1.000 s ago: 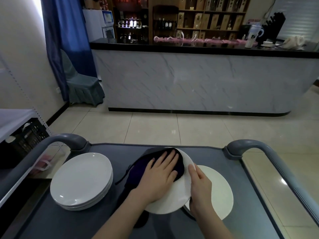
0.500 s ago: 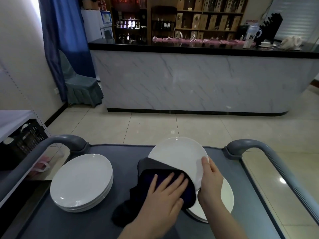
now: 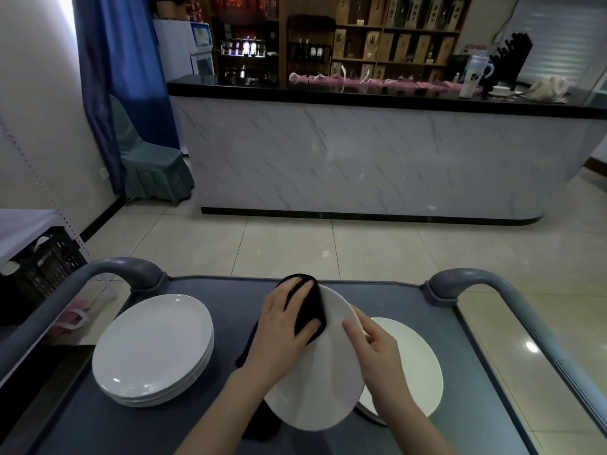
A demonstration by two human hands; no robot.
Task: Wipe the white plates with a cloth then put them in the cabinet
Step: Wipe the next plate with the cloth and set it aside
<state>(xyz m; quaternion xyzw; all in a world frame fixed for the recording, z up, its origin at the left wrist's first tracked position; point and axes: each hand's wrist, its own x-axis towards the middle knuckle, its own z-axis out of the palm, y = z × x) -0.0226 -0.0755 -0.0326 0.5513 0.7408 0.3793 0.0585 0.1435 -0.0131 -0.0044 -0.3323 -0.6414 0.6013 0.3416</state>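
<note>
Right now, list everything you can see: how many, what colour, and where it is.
held plate: one, white, tilted above the middle of the cart
cloth: one, black, on the held plate's far edge
plate stack: several, exact number unclear, white, left side of the cart
lying plate: at least one, white, flat on the cart's right side, partly under the held plate
cart: one, grey, nearest the camera
counter: one, pale marbled front with black top, across the floor
chair: one, grey-green cover, by the curtain
curtain: one, blue, far left
crate: one, black, left edge
shelves: wooden, behind the counter
left hand: presses the cloth
right hand: holds the held plate's rim
</note>
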